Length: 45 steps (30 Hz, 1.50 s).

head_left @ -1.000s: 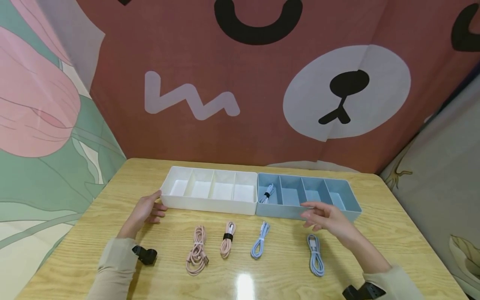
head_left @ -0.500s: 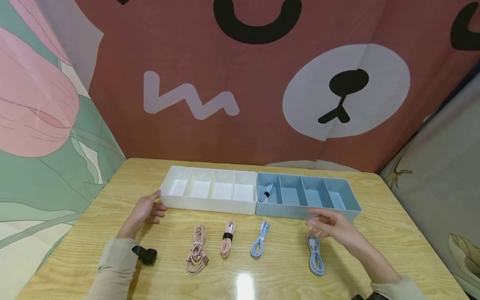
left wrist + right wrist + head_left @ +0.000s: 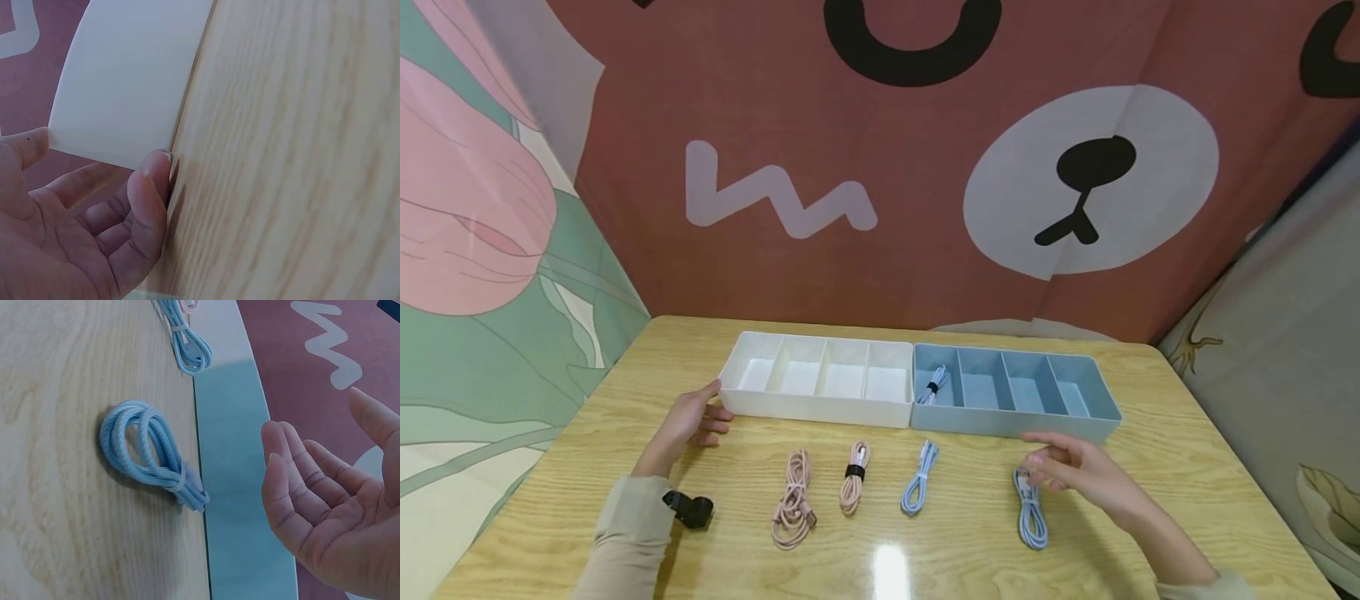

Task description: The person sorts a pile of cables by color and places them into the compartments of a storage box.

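My left hand (image 3: 691, 419) touches the near left corner of the white divided box (image 3: 820, 407); in the left wrist view its fingertips rest along the box's end wall. My right hand (image 3: 1081, 473) is held over the head of a coiled blue cable (image 3: 1032, 521), fingers relaxed and nothing in them. In the right wrist view that blue cable lies on the table apart from the fingers. Behind it stands the blue divided box (image 3: 1000, 421), with a small blue cable (image 3: 933, 386) bound by a black strap in its leftmost compartment.
In front of the boxes lie a large pink cable (image 3: 793, 504), a smaller pink cable (image 3: 853, 479) with a black strap, and a light blue cable (image 3: 919, 479). The two boxes stand end to end on the wooden table (image 3: 737, 567), before a printed fabric backdrop (image 3: 925, 275).
My right hand has moved from the front of the blue box toward me and slightly right, to over the coiled blue cable. My left hand stays at the white box's corner.
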### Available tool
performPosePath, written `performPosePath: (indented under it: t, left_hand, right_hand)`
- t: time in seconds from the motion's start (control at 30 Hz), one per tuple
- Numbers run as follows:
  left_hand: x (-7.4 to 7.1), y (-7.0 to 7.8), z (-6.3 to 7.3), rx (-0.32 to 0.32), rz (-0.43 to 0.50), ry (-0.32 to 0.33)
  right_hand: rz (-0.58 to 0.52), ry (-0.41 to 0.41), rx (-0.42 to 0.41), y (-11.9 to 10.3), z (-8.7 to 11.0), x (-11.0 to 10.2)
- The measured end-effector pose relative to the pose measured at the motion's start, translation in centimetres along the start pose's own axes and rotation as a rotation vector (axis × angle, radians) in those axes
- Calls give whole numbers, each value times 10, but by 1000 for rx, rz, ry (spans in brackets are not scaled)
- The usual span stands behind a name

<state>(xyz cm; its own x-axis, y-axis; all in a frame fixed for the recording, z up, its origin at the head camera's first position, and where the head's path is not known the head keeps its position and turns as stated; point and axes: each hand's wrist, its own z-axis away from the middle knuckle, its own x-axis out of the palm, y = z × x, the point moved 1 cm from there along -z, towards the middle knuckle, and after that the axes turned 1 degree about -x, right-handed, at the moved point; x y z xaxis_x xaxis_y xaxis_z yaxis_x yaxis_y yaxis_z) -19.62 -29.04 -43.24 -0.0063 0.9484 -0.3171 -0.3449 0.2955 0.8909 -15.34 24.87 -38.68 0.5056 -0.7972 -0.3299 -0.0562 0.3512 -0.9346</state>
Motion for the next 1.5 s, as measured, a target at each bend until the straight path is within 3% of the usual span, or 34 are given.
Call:
performPosePath:
  t: [0.4, 0.63, 1.23, 1.5]
  left_hand:
    - [-1, 0, 1, -6, -10, 6]
    - [0, 0, 1, -8, -11, 6]
    - [0, 0, 0, -5, -10, 10]
    - [0, 1, 1, -9, -3, 6]
  right_hand:
    - [-11, -60, -57, 9, 7, -2]
    - [-33, -91, -30, 14, 8, -4]
    - [-7, -42, 87, 27, 10, -5]
    - [-7, -12, 101, 34, 8, 3]
